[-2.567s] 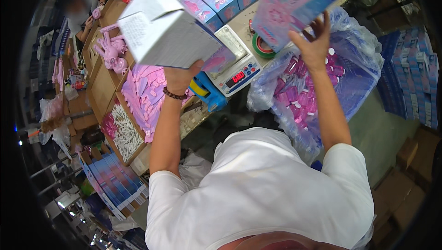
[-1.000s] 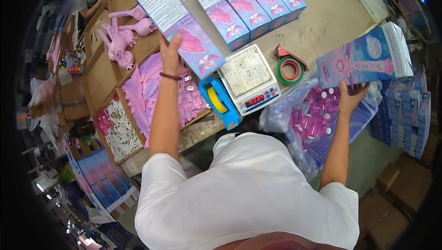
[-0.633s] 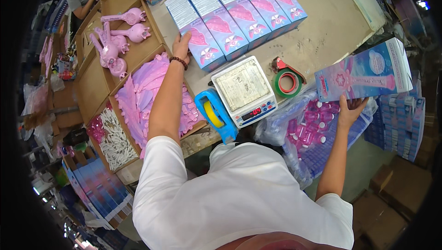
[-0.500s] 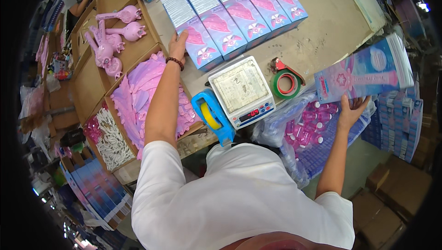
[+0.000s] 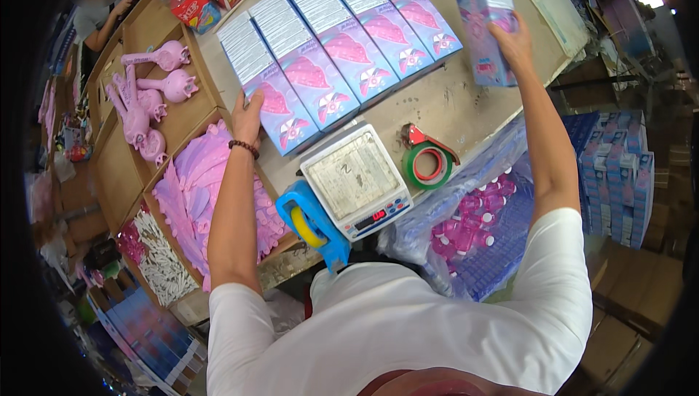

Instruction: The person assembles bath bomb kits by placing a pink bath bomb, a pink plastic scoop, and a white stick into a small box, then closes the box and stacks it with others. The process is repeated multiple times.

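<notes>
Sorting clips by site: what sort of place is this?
Likely a packing area in a factory or workshop: matching boxes sit in a row near a scale, with a blue tape dispenser beside it and loose pink parts piled to the left.

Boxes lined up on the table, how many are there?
5, side by side: leftmost box at the left hand, second box, middle box, fourth box and rightmost box. The right hand holds another box, separately.
</notes>
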Tool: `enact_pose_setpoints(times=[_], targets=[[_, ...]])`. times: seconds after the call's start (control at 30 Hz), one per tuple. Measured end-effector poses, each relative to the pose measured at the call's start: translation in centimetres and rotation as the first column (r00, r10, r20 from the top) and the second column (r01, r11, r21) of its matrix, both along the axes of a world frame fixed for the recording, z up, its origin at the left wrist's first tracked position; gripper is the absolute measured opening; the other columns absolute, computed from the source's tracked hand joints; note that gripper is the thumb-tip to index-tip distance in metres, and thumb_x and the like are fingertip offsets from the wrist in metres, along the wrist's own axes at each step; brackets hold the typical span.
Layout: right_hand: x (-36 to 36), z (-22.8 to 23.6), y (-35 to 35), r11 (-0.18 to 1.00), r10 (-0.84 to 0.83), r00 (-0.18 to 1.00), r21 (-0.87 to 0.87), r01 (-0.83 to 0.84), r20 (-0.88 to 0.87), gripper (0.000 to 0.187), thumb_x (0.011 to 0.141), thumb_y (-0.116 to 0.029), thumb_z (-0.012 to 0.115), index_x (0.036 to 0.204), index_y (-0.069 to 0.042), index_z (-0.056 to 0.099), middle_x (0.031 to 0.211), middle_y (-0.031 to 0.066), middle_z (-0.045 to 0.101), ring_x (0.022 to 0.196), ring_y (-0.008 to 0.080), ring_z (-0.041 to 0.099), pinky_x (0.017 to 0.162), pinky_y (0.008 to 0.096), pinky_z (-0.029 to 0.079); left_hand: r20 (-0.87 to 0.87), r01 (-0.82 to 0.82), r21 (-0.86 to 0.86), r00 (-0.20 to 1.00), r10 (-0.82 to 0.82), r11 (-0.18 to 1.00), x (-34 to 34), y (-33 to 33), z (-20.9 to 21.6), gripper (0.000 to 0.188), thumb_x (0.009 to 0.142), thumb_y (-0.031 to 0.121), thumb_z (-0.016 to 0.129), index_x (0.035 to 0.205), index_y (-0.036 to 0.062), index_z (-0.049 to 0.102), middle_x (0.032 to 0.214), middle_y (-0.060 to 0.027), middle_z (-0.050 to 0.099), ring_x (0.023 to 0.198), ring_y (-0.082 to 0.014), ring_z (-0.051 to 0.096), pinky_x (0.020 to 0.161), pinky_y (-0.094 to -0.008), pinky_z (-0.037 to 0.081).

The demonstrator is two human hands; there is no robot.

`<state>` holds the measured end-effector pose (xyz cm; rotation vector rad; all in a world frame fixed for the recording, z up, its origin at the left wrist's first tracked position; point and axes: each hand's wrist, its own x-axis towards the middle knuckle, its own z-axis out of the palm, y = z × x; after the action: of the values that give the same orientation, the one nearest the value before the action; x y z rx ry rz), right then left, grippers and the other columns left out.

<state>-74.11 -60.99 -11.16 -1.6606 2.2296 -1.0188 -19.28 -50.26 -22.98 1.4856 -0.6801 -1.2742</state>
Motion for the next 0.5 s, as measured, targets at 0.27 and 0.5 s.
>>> enact_pose_setpoints(times=[0.27, 0.5], targets=[[7.1, -3.8, -10.7, 0.926, 0.239, 0.966, 0.323, -0.194, -0.103, 0.080, 0.069, -0.058, 0.063, 0.136, -0.017, 0.052, 0.128, 0.0204, 0.057, 0.116, 0.0340, 0.057, 0.097, 0.0404, 0.045, 0.239, 0.011, 0.021, 0.971, -0.015, 1.000, 0.3, 0.5, 0.0, 0.064, 0.092, 0.029, 0.064, 0.137, -0.0093, 0.039, 0.123, -0.0106, 0.055, 0.106, -0.0138, 0.053, 0.091, -0.0253, 0.044], [6.5, -8.1, -11.0, 0.956, 0.224, 0.928, 0.251, -0.150, -0.296, 0.073, 0.078, -0.067, 0.050, 0.136, -0.023, 0.052, 0.133, 0.0193, 0.051, 0.121, 0.0363, 0.052, 0.101, 0.0441, 0.040, 0.357, 0.013, 0.039, 0.934, -0.026, 0.999, 0.1, 0.6, 0.3, 0.063, 0.092, 0.032, 0.063, 0.134, -0.0103, 0.043, 0.120, -0.0103, 0.056, 0.105, -0.0127, 0.052, 0.090, -0.0243, 0.043]])
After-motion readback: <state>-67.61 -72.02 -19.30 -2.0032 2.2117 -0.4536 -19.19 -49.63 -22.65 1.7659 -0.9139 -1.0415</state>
